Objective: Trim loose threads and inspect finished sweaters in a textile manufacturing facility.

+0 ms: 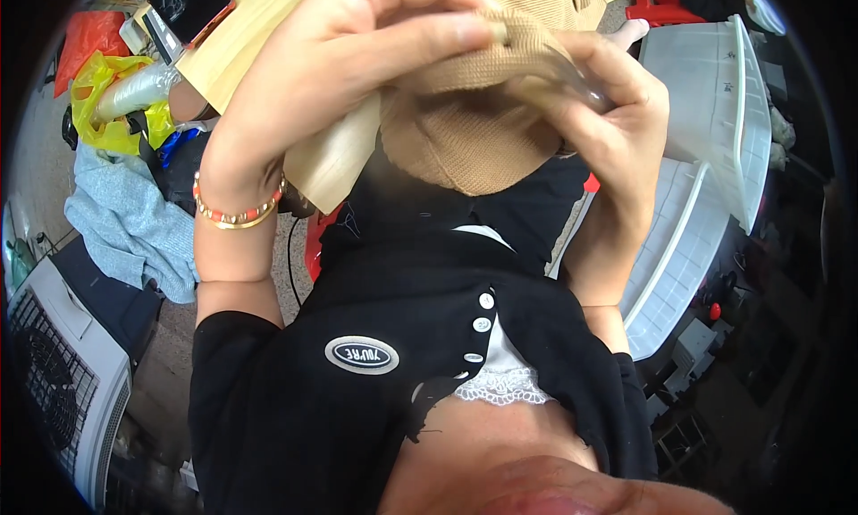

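A tan knitted garment (478, 148) hangs between my two hands at the top of the head view, its folded ribbed edge raised toward me. Thumb and fingers of my left hand (384, 50) pinch that edge from the left. On the other side, my right hand (617, 104) is closed on the same edge. Something small, dark and shiny shows at the right fingers, too blurred to name. More of the tan knit lies beyond the hands, over the table. The garment hides some of my fingertips.
A light wooden table (237, 59) carries a phone (186, 10) at the far left. Beside it are a yellow plastic bag (98, 72), a red bag (89, 41) and a blue-grey knit (134, 211). White plastic crates (657, 256) stand close by my right arm.
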Demonstrator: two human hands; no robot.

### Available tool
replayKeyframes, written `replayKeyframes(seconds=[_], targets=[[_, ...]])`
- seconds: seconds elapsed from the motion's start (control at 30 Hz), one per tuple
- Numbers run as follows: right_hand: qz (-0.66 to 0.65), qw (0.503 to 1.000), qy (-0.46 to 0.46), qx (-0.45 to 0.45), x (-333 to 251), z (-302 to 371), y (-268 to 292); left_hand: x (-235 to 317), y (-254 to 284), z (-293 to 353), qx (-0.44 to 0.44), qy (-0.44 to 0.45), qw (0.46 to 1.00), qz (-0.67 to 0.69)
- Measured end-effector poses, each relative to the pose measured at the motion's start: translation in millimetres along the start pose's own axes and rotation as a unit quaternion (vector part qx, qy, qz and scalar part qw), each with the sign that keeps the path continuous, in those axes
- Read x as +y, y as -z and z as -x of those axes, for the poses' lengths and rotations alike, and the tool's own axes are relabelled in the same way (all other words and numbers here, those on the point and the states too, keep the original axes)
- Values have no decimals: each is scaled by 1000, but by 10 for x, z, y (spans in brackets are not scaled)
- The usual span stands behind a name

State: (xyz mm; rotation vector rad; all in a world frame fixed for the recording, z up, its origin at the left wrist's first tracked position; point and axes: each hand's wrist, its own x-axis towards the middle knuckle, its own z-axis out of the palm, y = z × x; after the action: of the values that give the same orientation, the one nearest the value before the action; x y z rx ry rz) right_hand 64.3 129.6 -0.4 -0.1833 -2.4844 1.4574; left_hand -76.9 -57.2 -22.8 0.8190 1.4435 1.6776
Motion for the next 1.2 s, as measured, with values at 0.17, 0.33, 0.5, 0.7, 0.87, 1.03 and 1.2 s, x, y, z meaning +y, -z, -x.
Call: replayKeyframes(seconds=[0.17, 0.33, 0.5, 0.7, 0.87, 1.03, 1.2], targets=[[-149, 987, -62, 17, 139, 80, 393, -71, 121, -116, -92, 90, 986, -102], [-191, 978, -49, 65, 240, 162, 524, -314, 69, -96, 2, -14, 994, -110], [-197, 973, -50, 108, 324, 175, 565, -159, 121, -151, -38, 44, 997, -56], [-173, 977, -59, 111, 400, 137, 585, -77, 274, -261, -69, 83, 994, 22], [-166, 969, -115, 140, 499, 150, 613, 41, 240, -323, 10, 79, 995, -60], [-242, 955, -119, 125, 551, 159, 579, -272, 692, -753, 293, -106, 873, -374], [-227, 960, -118, 116, 511, 142, 559, -91, 681, -1023, 270, -105, 828, -480]])
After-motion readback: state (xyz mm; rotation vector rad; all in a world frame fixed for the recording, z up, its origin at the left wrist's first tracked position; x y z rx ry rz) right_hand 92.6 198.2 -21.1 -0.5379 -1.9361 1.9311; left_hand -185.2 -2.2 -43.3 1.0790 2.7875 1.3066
